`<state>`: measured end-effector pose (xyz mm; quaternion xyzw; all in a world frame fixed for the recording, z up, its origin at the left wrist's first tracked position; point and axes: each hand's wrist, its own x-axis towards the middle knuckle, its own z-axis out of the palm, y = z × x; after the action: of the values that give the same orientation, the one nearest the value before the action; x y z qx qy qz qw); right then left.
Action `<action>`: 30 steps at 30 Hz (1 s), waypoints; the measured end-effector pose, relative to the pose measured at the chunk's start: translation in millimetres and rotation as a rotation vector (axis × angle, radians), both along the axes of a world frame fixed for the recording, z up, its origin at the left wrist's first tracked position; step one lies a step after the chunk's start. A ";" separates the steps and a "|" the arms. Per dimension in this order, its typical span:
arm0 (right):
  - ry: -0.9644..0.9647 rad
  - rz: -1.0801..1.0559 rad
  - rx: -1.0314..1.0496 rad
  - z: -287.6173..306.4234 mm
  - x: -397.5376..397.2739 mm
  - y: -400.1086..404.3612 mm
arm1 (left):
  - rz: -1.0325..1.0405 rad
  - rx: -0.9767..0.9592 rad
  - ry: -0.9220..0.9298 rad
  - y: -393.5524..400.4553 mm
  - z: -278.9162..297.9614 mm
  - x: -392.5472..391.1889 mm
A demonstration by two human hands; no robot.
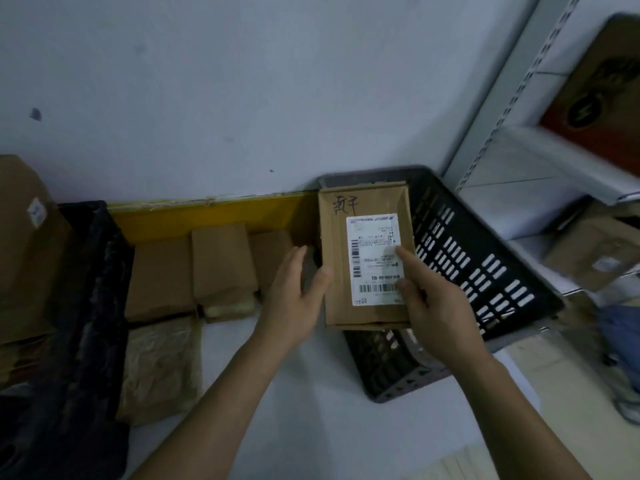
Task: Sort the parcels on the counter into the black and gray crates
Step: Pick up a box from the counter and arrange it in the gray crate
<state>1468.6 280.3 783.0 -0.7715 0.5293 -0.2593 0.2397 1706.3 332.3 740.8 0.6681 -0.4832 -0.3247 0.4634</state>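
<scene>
A brown cardboard parcel (337, 258) with a white shipping label and handwriting on top is held over the left part of the gray crate (485, 244). My right hand (436, 303) grips its near right corner, with the index finger lying on the label. My left hand (294, 292) touches the parcel's left edge with the fingers spread. The black crate (86, 289) stands at the left, with cardboard parcels inside. Several brown parcels (221, 261) lie on the counter between the two crates, along with a crumpled paper-wrapped one (161, 365).
A yellow strip (207, 216) runs along the wall behind the parcels. A white metal shelf rack (540, 157) stands at the right with boxes on it. The white counter (294, 393) shows between my arms.
</scene>
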 end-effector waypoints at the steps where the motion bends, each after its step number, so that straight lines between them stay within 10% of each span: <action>1: -0.016 -0.030 0.003 3.2 -10.2 -6.2 | -0.005 0.001 -0.034 -4.4 2.3 -8.6; 15: -0.009 -0.113 0.122 -48.5 -111.8 -215.9 | 0.011 0.235 -0.686 -102.6 -21.2 -92.0; 30: 0.196 0.233 0.240 -161.0 6.9 -299.8 | 0.169 0.409 -0.825 -139.2 -44.3 -134.2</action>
<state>1475.5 -19.5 622.0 -0.8149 0.4845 -0.0884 0.3055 1572.1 193.1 696.5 0.8562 -0.4967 -0.0816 0.1161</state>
